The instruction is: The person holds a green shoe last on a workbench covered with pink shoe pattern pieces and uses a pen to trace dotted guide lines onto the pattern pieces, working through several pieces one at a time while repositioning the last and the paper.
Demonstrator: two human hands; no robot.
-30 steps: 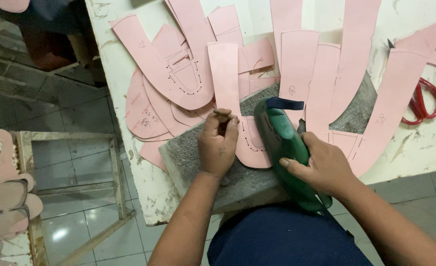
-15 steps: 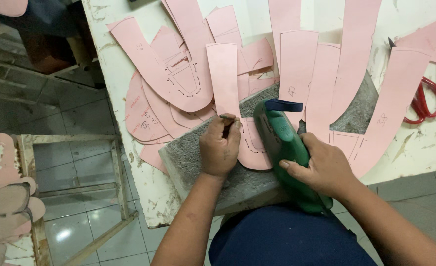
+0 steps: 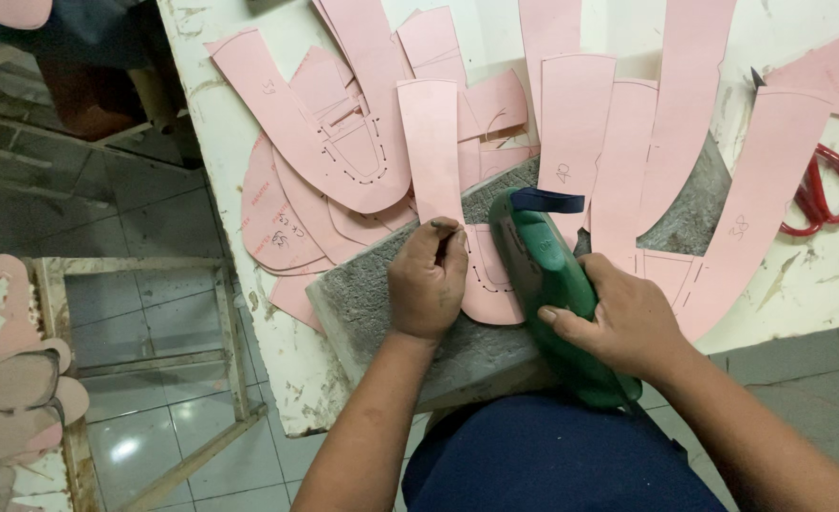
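Hands at the pattern bench

My right hand (image 3: 628, 322) grips the green shoe last (image 3: 547, 284), long axis near-to-far, toe far; my left hand (image 3: 429, 280) pinches a small tool on pink pattern (image 3: 486, 284).

Two bare forearms (no sleeves showing), dark navy garment over the lap

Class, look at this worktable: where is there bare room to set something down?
Bare table shows at the right front edge, below the red scissors, and a strip at the top right. The grey pad is bare left of the left hand. The pink pieces crowd the middle.
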